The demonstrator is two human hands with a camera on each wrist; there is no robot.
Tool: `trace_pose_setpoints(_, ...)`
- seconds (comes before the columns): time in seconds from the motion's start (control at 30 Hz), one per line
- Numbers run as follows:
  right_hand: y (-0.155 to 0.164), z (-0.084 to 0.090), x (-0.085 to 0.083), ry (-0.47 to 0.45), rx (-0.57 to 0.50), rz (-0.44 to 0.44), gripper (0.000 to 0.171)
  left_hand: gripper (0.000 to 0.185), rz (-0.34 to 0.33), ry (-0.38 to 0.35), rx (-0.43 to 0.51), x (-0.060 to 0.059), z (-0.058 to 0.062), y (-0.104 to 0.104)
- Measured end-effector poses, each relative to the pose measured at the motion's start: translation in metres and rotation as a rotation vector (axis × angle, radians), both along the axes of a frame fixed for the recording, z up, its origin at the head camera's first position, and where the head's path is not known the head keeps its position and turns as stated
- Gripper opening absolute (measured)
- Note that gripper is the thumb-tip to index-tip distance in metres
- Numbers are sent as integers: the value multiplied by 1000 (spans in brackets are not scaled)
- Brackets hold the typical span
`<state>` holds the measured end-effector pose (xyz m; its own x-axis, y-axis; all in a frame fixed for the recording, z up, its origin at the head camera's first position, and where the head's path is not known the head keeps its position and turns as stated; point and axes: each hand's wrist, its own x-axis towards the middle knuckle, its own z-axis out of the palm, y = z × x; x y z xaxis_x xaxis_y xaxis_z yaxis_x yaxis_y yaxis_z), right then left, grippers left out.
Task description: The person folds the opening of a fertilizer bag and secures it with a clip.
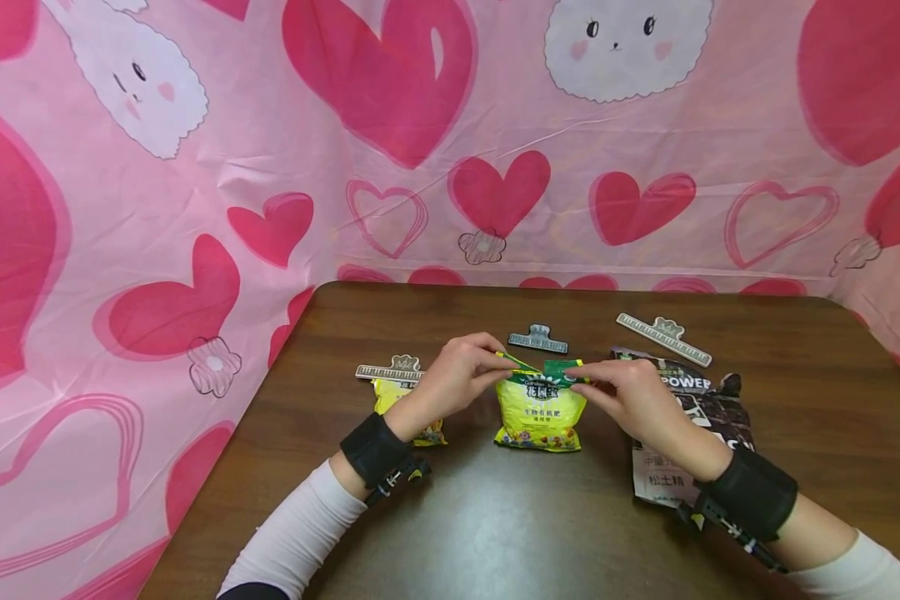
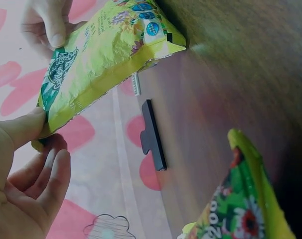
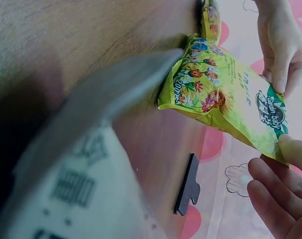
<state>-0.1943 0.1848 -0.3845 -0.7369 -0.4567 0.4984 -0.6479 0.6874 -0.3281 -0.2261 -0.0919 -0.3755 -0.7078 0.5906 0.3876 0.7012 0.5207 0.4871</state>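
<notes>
Both hands on the yellow bag, top edge pinched.
My left hand & right hand each pinch a top corner w/ thumb + fingers; bag stands mid-table. Keep pull even, fold flat; black clip lies just behind.

"POWER" on dark bag, "Garden baby" on yellow bag

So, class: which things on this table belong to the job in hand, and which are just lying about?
In hand:
- yellow bag, top pinched by left hand and right hand

Lying about:
- dark clip
- long clip
- clipped yellow bag
- black-and-white bag
</notes>
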Motion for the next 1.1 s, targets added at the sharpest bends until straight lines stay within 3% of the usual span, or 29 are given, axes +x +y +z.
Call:
trace_pose_setpoints(0.67, 0, 5, 1, -111, 101, -44, 7, 15, 3, 75, -33, -1, 0, 0)
trace_pose_setpoints(1.1, -2, 6, 0, -152, 149, -74, 11, 13, -27, 84, -37, -4, 1, -2)
